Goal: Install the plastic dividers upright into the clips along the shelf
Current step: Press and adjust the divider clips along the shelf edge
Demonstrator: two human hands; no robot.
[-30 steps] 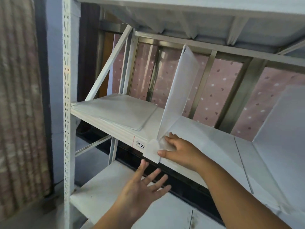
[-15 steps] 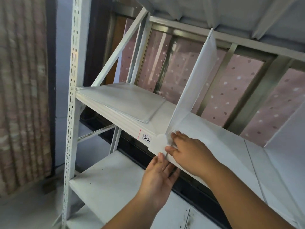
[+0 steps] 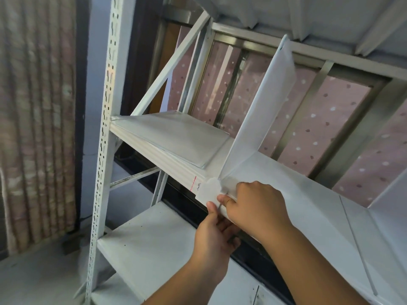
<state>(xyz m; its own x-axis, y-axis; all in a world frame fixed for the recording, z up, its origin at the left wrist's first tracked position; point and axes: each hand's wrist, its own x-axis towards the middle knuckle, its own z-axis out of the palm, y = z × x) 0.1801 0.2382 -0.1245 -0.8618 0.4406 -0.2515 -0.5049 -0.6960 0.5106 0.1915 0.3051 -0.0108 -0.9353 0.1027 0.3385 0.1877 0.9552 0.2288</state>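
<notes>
A translucent white plastic divider [image 3: 259,115] stands upright on the white shelf [image 3: 308,194], leaning slightly right toward the back. Its front tab [image 3: 208,190] hangs over the shelf's front edge. My right hand [image 3: 255,205] rests on the shelf edge and pinches the divider's front foot with thumb and fingers. My left hand [image 3: 214,234] reaches up from below, its thumb pressed on the underside of the tab at the shelf lip. Any clip there is hidden by both hands. Several flat dividers [image 3: 176,137] lie stacked on the shelf's left end.
A perforated white upright post [image 3: 103,137] frames the rack on the left, with a diagonal brace [image 3: 169,67] behind. Another shelf [image 3: 154,245] lies below and one sits close overhead. A second upright divider [image 3: 392,194] stands at far right. A curtain [image 3: 37,119] hangs left.
My left hand rose from open below the shelf to the divider's front tab and now presses it. The view shifted up and left. My right hand stayed on the divider's foot.
</notes>
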